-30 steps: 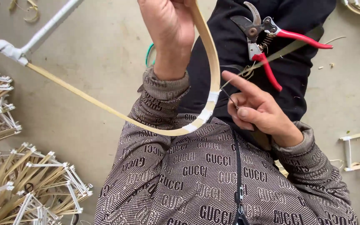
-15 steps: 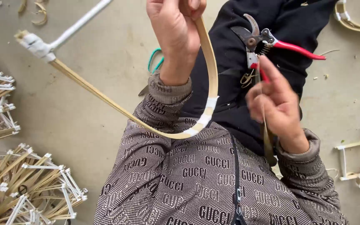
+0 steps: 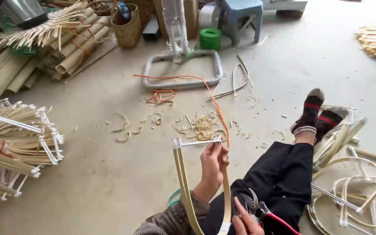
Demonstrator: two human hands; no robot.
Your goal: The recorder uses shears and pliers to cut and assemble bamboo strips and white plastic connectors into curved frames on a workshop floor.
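My left hand (image 3: 213,167) is closed around one leg of a bent bamboo strip frame (image 3: 182,182), a narrow U standing upright with a white taped crossbar (image 3: 199,142) at its top. Only part of my right hand (image 3: 243,223) shows at the bottom edge. It rests beside the frame's right leg and next to red-handled pruning shears (image 3: 260,209) lying on my black trouser leg (image 3: 283,178). Whether the right hand grips anything is hidden.
Stacks of finished bamboo frames (image 3: 16,143) lie left, with bamboo slats (image 3: 31,61) and a woven basket (image 3: 127,27) behind. A grey metal frame (image 3: 181,72), an orange cord (image 3: 216,106), a green roll (image 3: 210,38) and shavings (image 3: 201,126) lie ahead. Bent hoops (image 3: 353,191) are right, near my socked feet (image 3: 316,114).
The view has lifted from my lap to the floor ahead. My left hand has brought the frame upright, and my right hand has dropped to the bottom edge beside the shears.
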